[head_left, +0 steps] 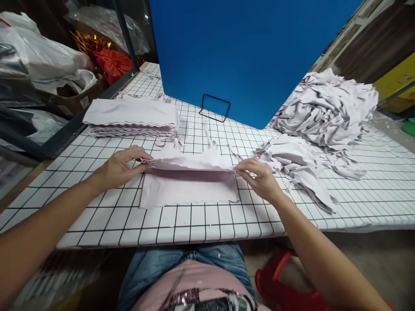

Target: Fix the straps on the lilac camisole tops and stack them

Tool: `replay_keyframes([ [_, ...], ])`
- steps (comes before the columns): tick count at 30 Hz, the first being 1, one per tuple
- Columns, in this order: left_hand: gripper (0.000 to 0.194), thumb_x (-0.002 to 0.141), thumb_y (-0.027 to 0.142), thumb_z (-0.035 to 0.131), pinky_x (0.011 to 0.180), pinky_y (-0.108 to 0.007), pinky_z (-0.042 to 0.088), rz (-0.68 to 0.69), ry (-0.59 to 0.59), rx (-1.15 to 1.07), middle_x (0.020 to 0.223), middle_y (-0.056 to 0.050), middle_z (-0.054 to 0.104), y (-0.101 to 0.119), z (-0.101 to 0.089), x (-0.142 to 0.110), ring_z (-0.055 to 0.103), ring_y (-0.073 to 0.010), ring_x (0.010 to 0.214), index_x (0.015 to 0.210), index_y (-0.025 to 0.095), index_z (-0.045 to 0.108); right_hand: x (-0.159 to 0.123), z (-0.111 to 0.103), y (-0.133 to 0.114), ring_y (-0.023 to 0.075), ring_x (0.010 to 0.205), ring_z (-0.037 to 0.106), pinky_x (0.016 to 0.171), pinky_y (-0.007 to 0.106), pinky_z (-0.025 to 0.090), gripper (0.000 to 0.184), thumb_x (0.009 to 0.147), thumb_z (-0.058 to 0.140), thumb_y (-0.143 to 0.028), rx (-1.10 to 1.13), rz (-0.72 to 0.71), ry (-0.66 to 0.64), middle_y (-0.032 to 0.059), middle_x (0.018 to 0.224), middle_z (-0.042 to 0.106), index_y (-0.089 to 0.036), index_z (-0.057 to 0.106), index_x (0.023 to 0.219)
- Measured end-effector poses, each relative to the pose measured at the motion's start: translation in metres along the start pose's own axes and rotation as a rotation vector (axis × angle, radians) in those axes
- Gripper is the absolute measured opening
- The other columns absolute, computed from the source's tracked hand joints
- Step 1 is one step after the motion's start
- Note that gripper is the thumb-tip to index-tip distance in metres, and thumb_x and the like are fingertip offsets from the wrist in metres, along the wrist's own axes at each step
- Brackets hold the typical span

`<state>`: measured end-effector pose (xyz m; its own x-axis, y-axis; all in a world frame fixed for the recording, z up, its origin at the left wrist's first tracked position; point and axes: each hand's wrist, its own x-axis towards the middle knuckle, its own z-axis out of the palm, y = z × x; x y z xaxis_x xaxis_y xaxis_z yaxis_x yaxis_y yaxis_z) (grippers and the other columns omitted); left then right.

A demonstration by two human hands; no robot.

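Note:
A pale lilac cloth piece (189, 185) with wavy cut edges lies flat on the white gridded table (129, 220) in front of me. My left hand (121, 166) pinches the cloth's upper left corner. My right hand (259, 177) pinches its upper right corner, and the top edge between them is lifted into a fold. A neat stack of the same folded cloth pieces (131, 119) sits behind my left hand. A loose heap of crumpled lilac cloth (320, 116) spreads across the table to the right of my right hand.
A blue panel (246, 56) stands at the table's far side with a black wire stand (214, 109) before it. Plastic bags and red-gold decorations (106, 58) fill the shelves at left. A red stool (282, 285) stands under the table's front edge by my knees.

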<state>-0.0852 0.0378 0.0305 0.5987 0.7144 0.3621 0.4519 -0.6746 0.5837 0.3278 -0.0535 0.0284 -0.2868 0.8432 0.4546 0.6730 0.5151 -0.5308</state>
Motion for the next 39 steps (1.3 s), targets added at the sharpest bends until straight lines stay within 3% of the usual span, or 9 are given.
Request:
replay_keyframes([
  [6, 0.022, 0.087, 0.012, 0.051, 0.091, -0.034, 0.046, 0.076, -0.17, 0.084, 0.101, -0.005, 0.063, 0.016, 0.006, -0.036, 0.053, -0.0187, 0.104, 0.099, 0.022, 0.067, -0.039, 0.001, -0.006, 0.0218, 0.102, 0.057, 0.09, 0.042, 0.043, 0.015, 0.093, 0.058, -0.021, -0.167, -0.113, -0.191, 0.0037, 0.1, 0.07, -0.026, 0.07, 0.1],
  [10, 0.024, 0.085, 0.01, 0.054, 0.096, -0.038, 0.045, 0.084, -0.169, 0.132, 0.111, -0.006, 0.062, 0.021, 0.013, -0.054, 0.051, -0.0214, 0.112, 0.101, 0.022, 0.066, -0.055, 0.007, -0.011, 0.0218, 0.105, 0.056, 0.091, 0.043, 0.04, 0.017, 0.095, 0.054, -0.022, -0.221, -0.082, -0.238, 0.0045, 0.107, 0.069, -0.026, 0.068, 0.103],
  [15, 0.023, 0.082, 0.013, 0.058, 0.089, -0.037, 0.048, 0.109, -0.105, 0.136, 0.103, -0.005, 0.065, 0.022, 0.016, -0.053, 0.056, -0.0222, 0.104, 0.101, 0.024, 0.068, -0.052, 0.015, -0.014, 0.0235, 0.102, 0.056, 0.086, 0.042, 0.042, 0.022, 0.094, 0.055, -0.029, -0.261, -0.043, -0.207, 0.0079, 0.11, 0.067, -0.024, 0.064, 0.113],
  [24, 0.026, 0.084, 0.007, 0.056, 0.09, -0.039, 0.049, 0.088, -0.062, 0.1, 0.104, -0.005, 0.064, 0.033, 0.015, -0.056, 0.055, -0.0213, 0.105, 0.105, 0.021, 0.064, -0.054, 0.011, -0.012, 0.0201, 0.089, 0.056, 0.08, 0.037, 0.04, 0.016, 0.096, 0.051, -0.022, -0.273, -0.054, -0.135, 0.006, 0.094, 0.068, -0.021, 0.066, 0.098],
  [29, 0.031, 0.083, 0.007, 0.056, 0.09, -0.039, 0.048, 0.087, -0.089, 0.147, 0.107, -0.005, 0.063, 0.032, 0.017, -0.069, 0.055, -0.022, 0.106, 0.107, 0.025, 0.063, -0.061, 0.007, -0.019, 0.0209, 0.098, 0.055, 0.087, 0.039, 0.038, 0.017, 0.097, 0.048, -0.022, -0.291, -0.034, -0.222, 0.0052, 0.103, 0.068, -0.024, 0.065, 0.102],
  [34, 0.028, 0.081, 0.012, 0.059, 0.091, -0.04, 0.049, 0.08, -0.113, 0.146, 0.109, -0.006, 0.063, 0.041, 0.017, -0.067, 0.055, -0.0243, 0.11, 0.105, 0.027, 0.065, -0.061, 0.006, -0.024, 0.0235, 0.112, 0.052, 0.093, 0.042, 0.035, 0.027, 0.096, 0.049, -0.028, -0.304, -0.056, -0.303, 0.007, 0.122, 0.062, -0.025, 0.059, 0.121],
  [39, 0.019, 0.082, 0.018, 0.06, 0.086, -0.038, 0.051, 0.054, -0.181, 0.151, 0.105, -0.004, 0.065, 0.041, 0.013, -0.057, 0.058, -0.0238, 0.104, 0.097, 0.028, 0.066, -0.061, 0.0, -0.021, 0.0221, 0.097, 0.054, 0.09, 0.042, 0.034, 0.02, 0.095, 0.051, -0.035, -0.335, -0.033, -0.305, 0.0055, 0.099, 0.066, -0.024, 0.066, 0.098],
])
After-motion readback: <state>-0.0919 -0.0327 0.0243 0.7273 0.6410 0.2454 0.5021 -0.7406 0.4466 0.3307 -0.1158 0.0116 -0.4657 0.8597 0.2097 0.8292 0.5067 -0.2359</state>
